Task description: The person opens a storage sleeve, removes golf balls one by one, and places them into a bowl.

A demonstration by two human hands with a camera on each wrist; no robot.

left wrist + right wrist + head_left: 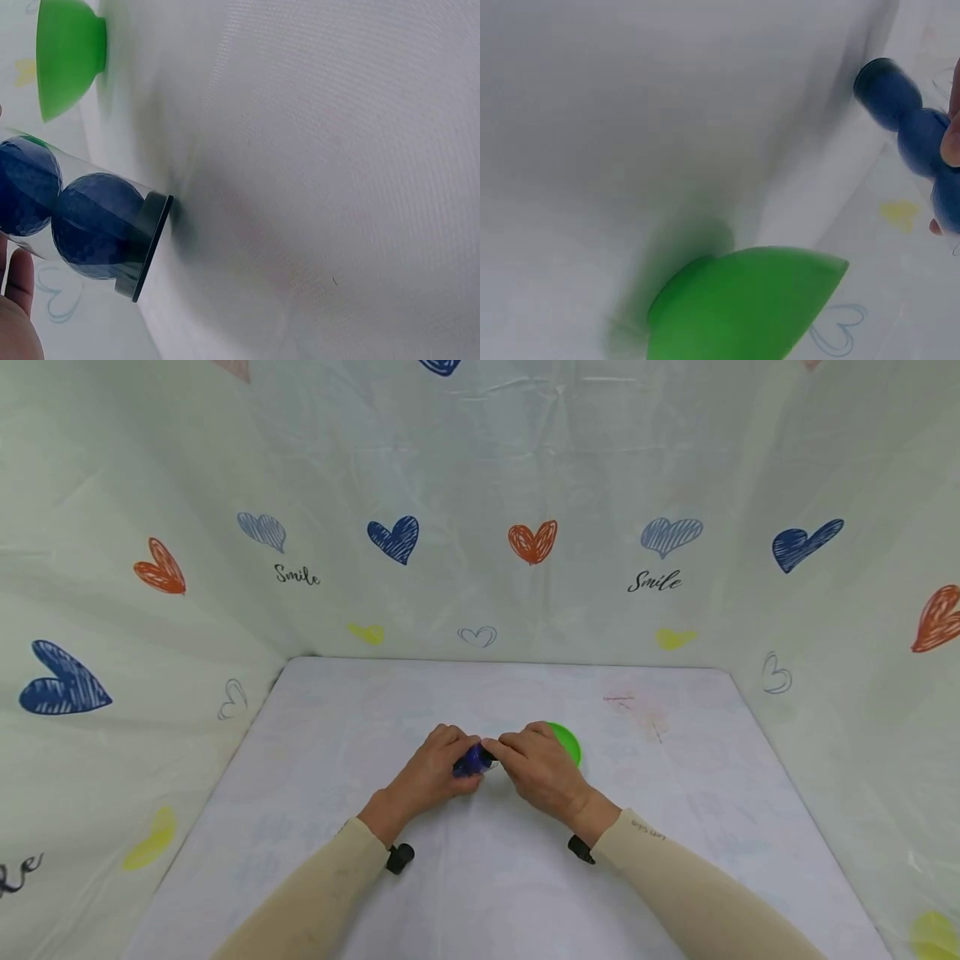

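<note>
A clear tube (71, 165) with blue dimpled balls (97, 225) stacked inside is held tilted between both hands. My left hand (435, 770) grips the tube around its side, thumb along the top. At the tube's upper end, my right hand (542, 770) pinches the black cap (490, 752), its thumb on it and its other fingers partly hidden. The dark lid (145, 247) at the tube's other end points down, close over the table in the left wrist view. A green bowl (568, 744) stands just beyond the right hand, partly covered by it in the head view.
A white cloth covers the table (480, 877), with faint reddish marks (637, 710) at its back right. Sheets printed with hearts (532, 542) hang behind and along both sides. Black wrist straps (400, 858) sit on both forearms.
</note>
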